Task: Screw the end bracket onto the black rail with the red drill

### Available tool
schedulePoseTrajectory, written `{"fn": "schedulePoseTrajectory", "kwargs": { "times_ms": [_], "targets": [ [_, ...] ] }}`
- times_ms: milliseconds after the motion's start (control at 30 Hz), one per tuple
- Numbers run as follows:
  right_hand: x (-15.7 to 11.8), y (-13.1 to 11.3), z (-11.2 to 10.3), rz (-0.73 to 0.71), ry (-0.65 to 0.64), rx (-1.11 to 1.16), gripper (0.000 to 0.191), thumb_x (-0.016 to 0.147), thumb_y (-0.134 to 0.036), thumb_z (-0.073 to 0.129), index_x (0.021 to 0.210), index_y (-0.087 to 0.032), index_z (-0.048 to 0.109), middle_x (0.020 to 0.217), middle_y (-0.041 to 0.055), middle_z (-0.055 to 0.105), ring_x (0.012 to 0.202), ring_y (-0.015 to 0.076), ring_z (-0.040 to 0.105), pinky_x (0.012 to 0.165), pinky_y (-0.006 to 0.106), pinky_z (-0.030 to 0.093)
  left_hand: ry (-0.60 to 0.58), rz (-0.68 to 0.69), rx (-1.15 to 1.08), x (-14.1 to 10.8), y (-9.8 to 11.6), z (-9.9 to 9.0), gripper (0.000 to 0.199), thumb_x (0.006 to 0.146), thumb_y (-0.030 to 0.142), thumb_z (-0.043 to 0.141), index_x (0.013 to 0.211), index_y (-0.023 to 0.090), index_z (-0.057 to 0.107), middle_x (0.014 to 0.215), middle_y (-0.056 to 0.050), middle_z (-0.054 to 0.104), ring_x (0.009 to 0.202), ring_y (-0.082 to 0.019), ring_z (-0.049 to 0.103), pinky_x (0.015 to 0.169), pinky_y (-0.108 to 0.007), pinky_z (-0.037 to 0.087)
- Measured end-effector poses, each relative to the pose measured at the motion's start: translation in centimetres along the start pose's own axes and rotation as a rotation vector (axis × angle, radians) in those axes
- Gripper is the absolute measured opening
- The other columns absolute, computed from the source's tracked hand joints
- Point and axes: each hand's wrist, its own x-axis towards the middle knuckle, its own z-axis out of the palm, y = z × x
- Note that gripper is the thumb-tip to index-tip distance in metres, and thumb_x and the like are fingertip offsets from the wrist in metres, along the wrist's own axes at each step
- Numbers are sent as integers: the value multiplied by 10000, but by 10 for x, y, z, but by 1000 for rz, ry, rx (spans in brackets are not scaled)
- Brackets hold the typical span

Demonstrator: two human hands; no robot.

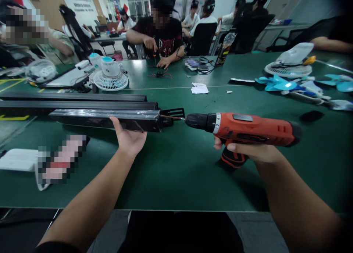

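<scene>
My left hand (129,137) grips a long black rectangular bar (110,118) from below, with its thumb up along the near side. A slotted black bracket (173,113) and a dark threaded-looking part stick out of the bar's right end. My right hand (250,150) is wrapped around the handle of a red cordless drill (256,128), which points left. The drill's black chuck (197,120) holds a thin bit whose tip lies near the bracket; whether it touches a screw I cannot tell.
More long black bars (74,97) lie behind the held one. A phone (64,159) and a white device (19,160) lie at the near left. Fan parts (110,80) stand behind, blue fan blades (278,84) at the right. A co-worker (162,32) sits opposite with a screwdriver.
</scene>
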Motion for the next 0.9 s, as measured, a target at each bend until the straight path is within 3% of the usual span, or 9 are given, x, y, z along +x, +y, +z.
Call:
{"fn": "schedulePoseTrajectory", "kwargs": {
  "times_ms": [367,733,900],
  "targets": [
    [0,1,-1,-34,-32,-22,197,961,-351,987,1143,-319,918,982,43,890,842,224,866,804,339,781,-30,-10,-6,5,0,-8,886,1025,932,589,1643,304,684,1505,-87,843,1581,-323,677,1281,-430,583],
    [-1,-3,0,-13,-9,-28,201,948,-384,1007,1126,-326,932,969,40,901,836,212,876,787,306,775,-88,11,29,5,0,-9,904,987,958,616,1652,349,682,1482,-68,851,1573,-329,677,1296,-445,568],
    [2,-4,1,-58,-41,-33,163,977,-390,987,1112,-318,934,961,30,893,833,177,862,783,244,749,-50,4,16,6,-1,-10,931,969,988,603,1613,324,715,1476,-79,854,1574,-338,681,1290,-440,574]
  ]
}}
